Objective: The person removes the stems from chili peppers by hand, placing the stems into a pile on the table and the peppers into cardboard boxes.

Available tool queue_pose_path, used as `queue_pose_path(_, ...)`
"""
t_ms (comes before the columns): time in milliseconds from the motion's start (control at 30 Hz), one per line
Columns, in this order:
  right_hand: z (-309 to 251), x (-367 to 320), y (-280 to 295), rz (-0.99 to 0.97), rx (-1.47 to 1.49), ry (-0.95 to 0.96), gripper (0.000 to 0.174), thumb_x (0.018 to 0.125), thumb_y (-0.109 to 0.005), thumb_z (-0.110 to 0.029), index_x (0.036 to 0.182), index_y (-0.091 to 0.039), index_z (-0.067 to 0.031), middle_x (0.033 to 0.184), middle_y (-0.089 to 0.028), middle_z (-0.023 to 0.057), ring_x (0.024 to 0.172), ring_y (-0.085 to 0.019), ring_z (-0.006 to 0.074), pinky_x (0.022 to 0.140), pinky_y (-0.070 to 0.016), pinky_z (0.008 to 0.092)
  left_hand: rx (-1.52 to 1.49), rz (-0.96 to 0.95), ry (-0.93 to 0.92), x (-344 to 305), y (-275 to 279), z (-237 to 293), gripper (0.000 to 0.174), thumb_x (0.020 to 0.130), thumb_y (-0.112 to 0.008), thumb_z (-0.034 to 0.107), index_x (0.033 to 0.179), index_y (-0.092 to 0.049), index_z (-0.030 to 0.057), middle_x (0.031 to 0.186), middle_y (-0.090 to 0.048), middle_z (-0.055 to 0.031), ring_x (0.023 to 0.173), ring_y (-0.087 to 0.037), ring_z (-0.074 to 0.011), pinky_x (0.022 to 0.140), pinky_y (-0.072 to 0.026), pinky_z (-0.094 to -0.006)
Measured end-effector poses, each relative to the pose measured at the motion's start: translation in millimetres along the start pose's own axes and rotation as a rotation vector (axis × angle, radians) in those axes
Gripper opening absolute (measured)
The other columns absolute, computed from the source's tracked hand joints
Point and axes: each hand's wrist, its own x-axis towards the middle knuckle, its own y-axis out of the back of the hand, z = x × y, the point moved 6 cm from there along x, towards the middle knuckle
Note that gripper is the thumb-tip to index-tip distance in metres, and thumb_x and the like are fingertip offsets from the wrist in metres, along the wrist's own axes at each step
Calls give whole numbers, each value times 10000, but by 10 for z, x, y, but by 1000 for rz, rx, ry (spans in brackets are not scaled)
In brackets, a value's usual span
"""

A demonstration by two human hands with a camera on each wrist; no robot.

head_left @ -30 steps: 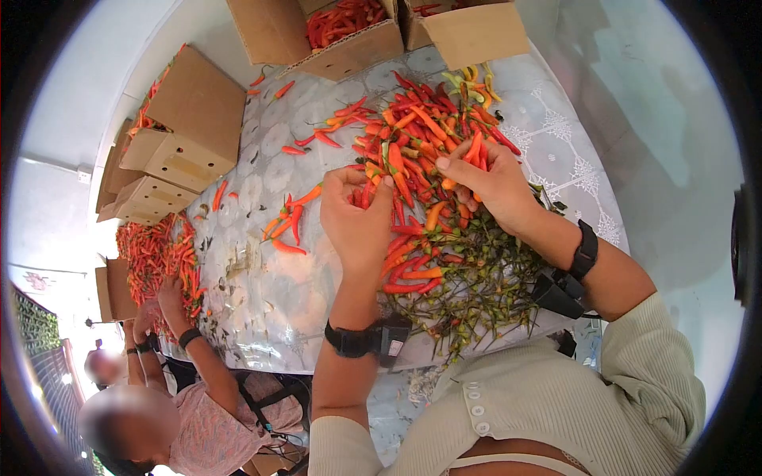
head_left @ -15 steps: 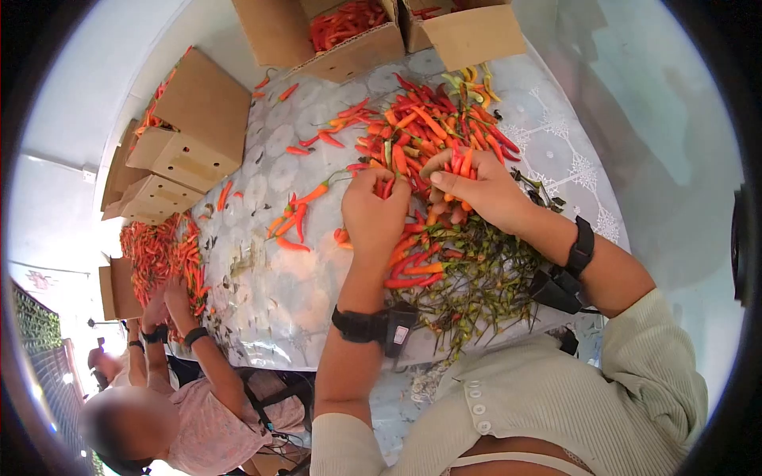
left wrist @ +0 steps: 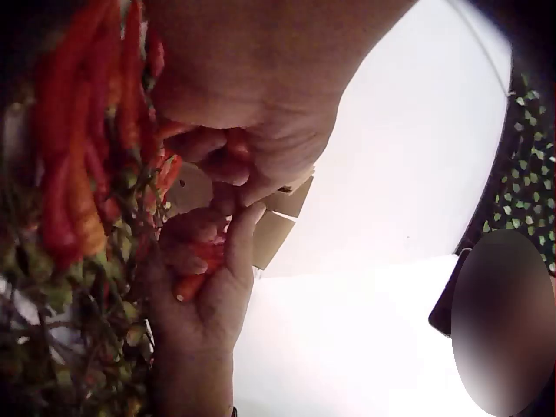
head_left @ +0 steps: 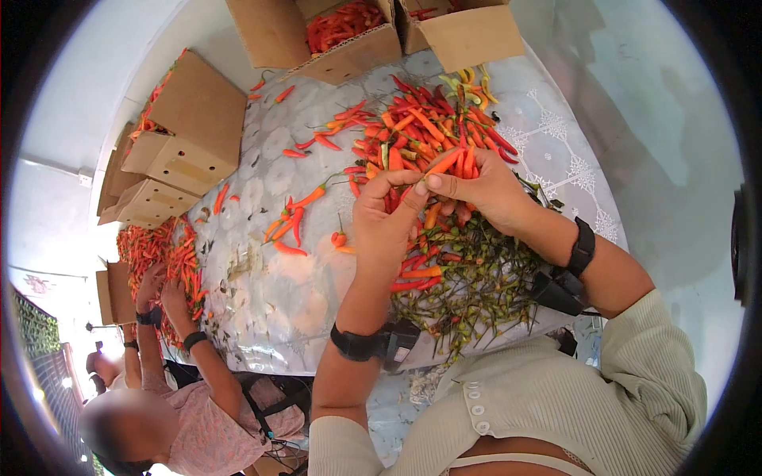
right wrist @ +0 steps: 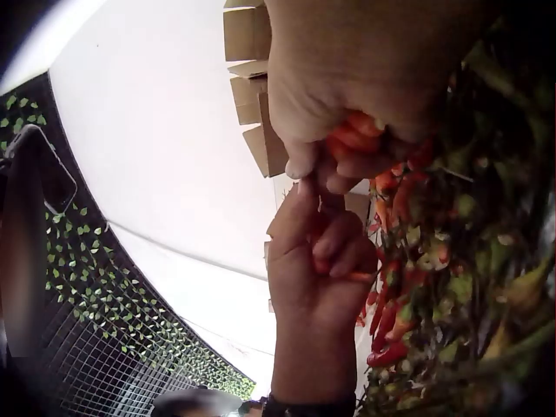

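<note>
A big heap of red and orange chili peppers (head_left: 421, 127) lies on the patterned table (head_left: 262, 293). My left hand (head_left: 386, 214) is raised over the heap's near edge, fingers curled round a few red chilies (left wrist: 198, 261). My right hand (head_left: 476, 186) grips a bunch of orange and red chilies (head_left: 459, 163), and its thumb and forefinger meet the left hand's fingertips. In the right wrist view both hands touch, the left hand (right wrist: 317, 261) below the right hand (right wrist: 365, 95). A mass of green stems (head_left: 484, 285) lies under my forearms.
Open cardboard boxes of chilies (head_left: 341, 32) stand at the table's far end, and more boxes (head_left: 186, 127) along the left side. Loose chilies (head_left: 290, 226) are scattered mid-table. Another person (head_left: 186, 412) at lower left handles a second chili heap (head_left: 155, 254).
My two hands have come together above the heap, the left rising and moving right until its fingertips meet the right hand's. The other person's hands shifted on their heap.
</note>
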Motion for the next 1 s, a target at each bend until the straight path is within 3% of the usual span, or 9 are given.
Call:
queue_pose_path(67,24,19,28,-30,9,-6,309,778,-731,-283,924,-609,-39,667,-610,10,518,-567,68,403,-386,191,103,5,16,-6,18,-1,128,827,-658,86,929,-602,31,784,-590,-3,538,-467,-27,459,-366,-171)
queue_pose_path(167,31,27,44,-4,-56,35,297,777,-731,-278,916,-613,-44,684,-615,7,514,-556,66,401,-381,190,267,10,-138,6,22,-10,115,822,-658,78,901,-601,17,816,-586,0,659,-500,-46,580,-411,-186)
queue_pose_path(267,13,25,11,-64,14,-3,270,782,-726,-266,891,-615,-46,694,-617,14,516,-547,66,406,-377,185,175,-57,-107,3,-2,-15,104,817,-659,67,869,-589,10,826,-578,4,740,-504,-58,664,-419,-204)
queue_pose_path(667,-2,-31,-69,-301,242,-142,201,831,-663,-188,899,-581,-18,686,-555,26,525,-538,90,399,-353,183,42,-269,-239,-33,-52,157,83,823,-642,45,863,-576,15,778,-569,7,705,-510,-47,620,-414,-196)
queue_pose_path(767,70,-30,-87,-391,432,-219,183,836,-650,-229,837,-584,-59,669,-575,31,505,-527,106,400,-350,203,-37,-385,-123,-39,-63,94,106,810,-660,47,868,-575,21,792,-569,12,704,-508,-45,625,-417,-194)
queue_pose_path(867,106,-13,-43,-328,562,-275,189,861,-598,-244,822,-565,-62,663,-557,31,502,-511,118,388,-335,209,-74,-245,47,-65,-22,78,114,807,-665,56,876,-579,29,802,-568,20,716,-498,-40,623,-416,-195)
queue_pose_path(1000,81,91,81,-231,559,-194,191,868,-551,-253,822,-552,-68,676,-542,34,552,-516,123,399,-341,215,425,10,-237,28,73,173,192,758,-706,108,889,-585,35,750,-573,0,663,-521,-91,593,-426,-236)
